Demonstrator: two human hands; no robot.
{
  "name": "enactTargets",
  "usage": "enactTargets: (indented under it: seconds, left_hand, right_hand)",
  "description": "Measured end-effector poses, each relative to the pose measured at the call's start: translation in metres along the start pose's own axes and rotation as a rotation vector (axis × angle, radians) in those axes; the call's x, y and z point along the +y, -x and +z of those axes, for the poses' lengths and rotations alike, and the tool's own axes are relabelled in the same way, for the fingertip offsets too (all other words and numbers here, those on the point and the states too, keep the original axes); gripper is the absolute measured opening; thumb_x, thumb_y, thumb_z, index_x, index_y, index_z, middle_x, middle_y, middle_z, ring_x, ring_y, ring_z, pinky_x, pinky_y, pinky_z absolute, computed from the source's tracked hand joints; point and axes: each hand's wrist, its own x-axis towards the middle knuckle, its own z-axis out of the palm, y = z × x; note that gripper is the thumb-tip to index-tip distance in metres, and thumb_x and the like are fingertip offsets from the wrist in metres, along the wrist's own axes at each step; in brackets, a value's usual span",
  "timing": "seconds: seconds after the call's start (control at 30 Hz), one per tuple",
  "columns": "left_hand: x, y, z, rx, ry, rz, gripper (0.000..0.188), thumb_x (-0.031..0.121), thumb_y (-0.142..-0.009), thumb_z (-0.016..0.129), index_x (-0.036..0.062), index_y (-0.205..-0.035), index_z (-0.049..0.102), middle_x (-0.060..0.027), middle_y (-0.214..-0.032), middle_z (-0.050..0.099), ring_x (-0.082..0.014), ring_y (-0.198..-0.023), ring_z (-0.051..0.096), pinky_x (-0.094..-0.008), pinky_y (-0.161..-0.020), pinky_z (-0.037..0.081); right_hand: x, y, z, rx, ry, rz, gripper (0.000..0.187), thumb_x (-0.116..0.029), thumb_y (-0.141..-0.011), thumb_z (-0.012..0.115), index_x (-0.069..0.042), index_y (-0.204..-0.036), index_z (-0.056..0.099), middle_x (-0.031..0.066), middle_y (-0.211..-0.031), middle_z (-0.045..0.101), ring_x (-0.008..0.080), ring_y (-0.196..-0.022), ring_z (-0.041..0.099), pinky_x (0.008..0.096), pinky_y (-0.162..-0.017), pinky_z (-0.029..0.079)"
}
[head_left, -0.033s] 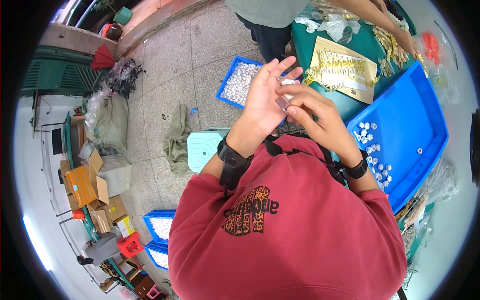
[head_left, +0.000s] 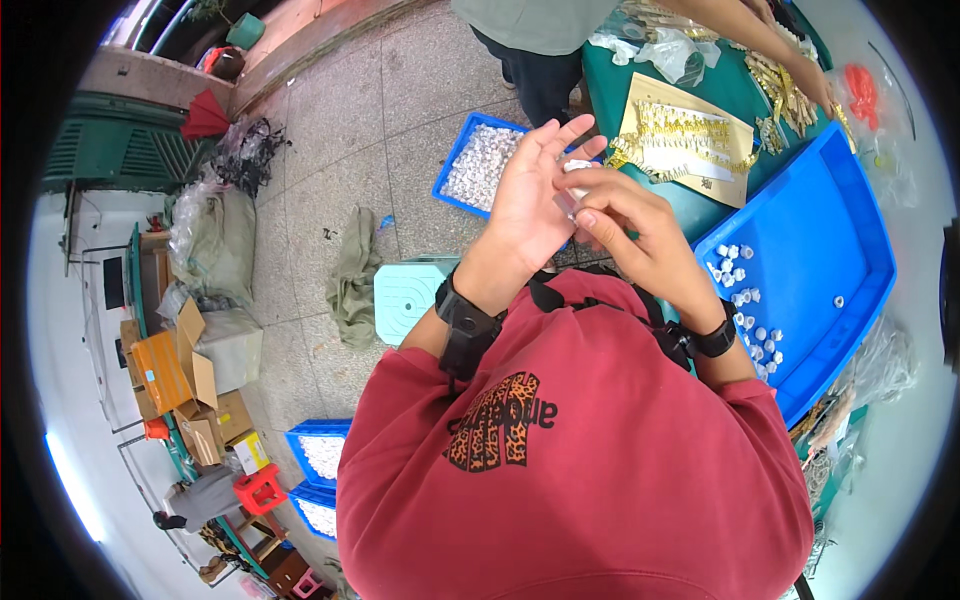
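Observation:
My left hand (head_left: pixel 530 200) is palm up above the floor, its fingers stretched and spread. A small white piece (head_left: pixel 577 164) shows between its fingers and my right hand; whether it rests on the left hand is hidden. My right hand (head_left: pixel 628 222) is bent over the left palm, thumb and fingers pinched together. In that pinch is a small, flat, greyish see-through piece (head_left: pixel 566 204), close to the left palm. Beside my right forearm lies a big blue tray (head_left: pixel 830 220) with several small white cup-shaped pieces (head_left: pixel 745 297) along its near left side.
A green-covered table (head_left: pixel 612 95) bears a card with gold strips (head_left: pixel 690 140). Across it, another person's arm (head_left: pixel 745 28) reaches over gold strips. A blue crate of white pieces (head_left: pixel 480 165) stands on the floor, near a pale green stool (head_left: pixel 405 305). Cardboard boxes (head_left: pixel 165 370) are stacked at left.
My right thumb and fingers have shifted very slightly around the small flat piece. My left hand's fingers have moved a little. The tray and its pieces look the same.

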Motion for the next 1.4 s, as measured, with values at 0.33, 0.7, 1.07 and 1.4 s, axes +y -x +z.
enactTargets:
  seconds: [0.33, 0.7, 1.07, 1.4]
  left_hand:
    - [-0.004, 0.009, -0.014, -0.188, -0.535, 0.044, 0.037, 0.030, -0.086, 0.057, 0.0002, -0.108, 0.058, 0.0026, -0.080, 0.053, -0.0037, -0.063, 0.042, -0.0176, -0.051, 0.032]
    - [0.000, 0.016, -0.013, -0.278, -0.322, 0.060, 0.032, 0.004, -0.077, 0.061, 0.0010, -0.108, 0.058, -0.0022, -0.087, 0.059, -0.0023, -0.067, 0.047, -0.0149, -0.049, 0.030]
    - [-0.002, 0.032, 0.005, -0.173, -0.536, 0.396, 0.038, -0.002, -0.070, 0.069, 0.0003, -0.107, 0.059, -0.0053, -0.095, 0.062, -0.0074, -0.078, 0.055, -0.0213, -0.073, 0.044]
    - [-0.002, 0.036, 0.009, -0.157, -0.591, 0.423, 0.038, -0.002, -0.069, 0.070, -0.0004, -0.105, 0.059, -0.0070, -0.097, 0.063, -0.0068, -0.075, 0.055, -0.0198, -0.069, 0.045]
  right_hand:
    - [0.002, 0.000, -0.032, 0.090, -0.782, 0.265, 0.021, -0.021, -0.093, 0.043, 0.000, -0.091, 0.050, 0.0157, -0.088, 0.059, 0.0183, -0.059, 0.060, 0.0256, -0.044, 0.048]
    - [-0.002, 0.002, -0.017, 0.422, -0.205, -0.002, 0.018, -0.015, -0.092, 0.046, 0.001, -0.091, 0.053, 0.0137, -0.099, 0.059, 0.0118, -0.067, 0.057, 0.0199, -0.053, 0.044]
    - [-0.007, 0.007, -0.012, 0.229, -0.302, -0.033, 0.013, -0.010, -0.091, 0.049, 0.001, -0.093, 0.055, 0.0096, -0.107, 0.052, 0.0082, -0.075, 0.048, 0.0219, -0.065, 0.041]
    - [-0.012, 0.009, -0.008, 0.305, -0.175, -0.051, 0.011, -0.008, -0.089, 0.051, 0.002, -0.092, 0.055, 0.0094, -0.101, 0.056, 0.0089, -0.074, 0.051, 0.0219, -0.063, 0.044]
